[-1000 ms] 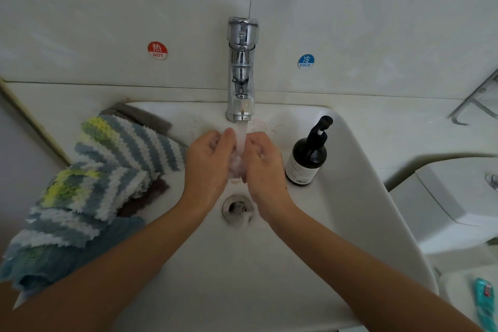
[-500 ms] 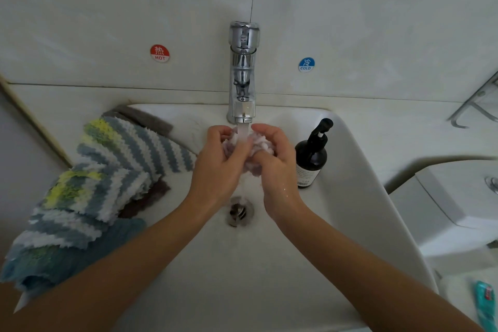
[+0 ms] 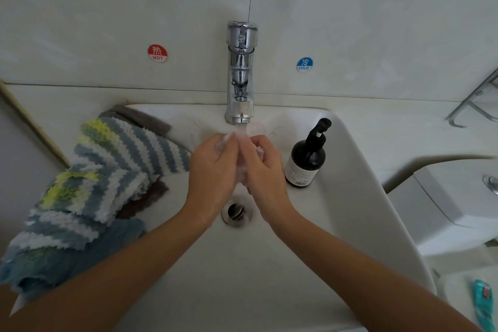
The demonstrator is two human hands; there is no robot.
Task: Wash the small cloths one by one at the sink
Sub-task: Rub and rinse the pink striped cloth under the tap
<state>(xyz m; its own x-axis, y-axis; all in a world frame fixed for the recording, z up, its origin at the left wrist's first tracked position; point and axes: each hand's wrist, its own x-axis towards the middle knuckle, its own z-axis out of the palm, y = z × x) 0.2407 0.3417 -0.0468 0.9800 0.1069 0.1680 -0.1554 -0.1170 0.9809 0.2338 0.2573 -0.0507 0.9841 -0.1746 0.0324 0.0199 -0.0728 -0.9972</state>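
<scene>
Cloths (image 3: 89, 183) lay piled on the sink's (image 3: 358, 197) left rim, seemingly unwashed; both the left hand (image 3: 213, 167) and right hand (image 3: 265, 167) clutched one pale cloth (image 3: 259, 150) under the running tap (image 3: 240, 75)

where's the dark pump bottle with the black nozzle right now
In the head view the dark pump bottle stands upright inside the white sink basin at its right side, just right of the right hand and below the blue cold sticker.
</scene>
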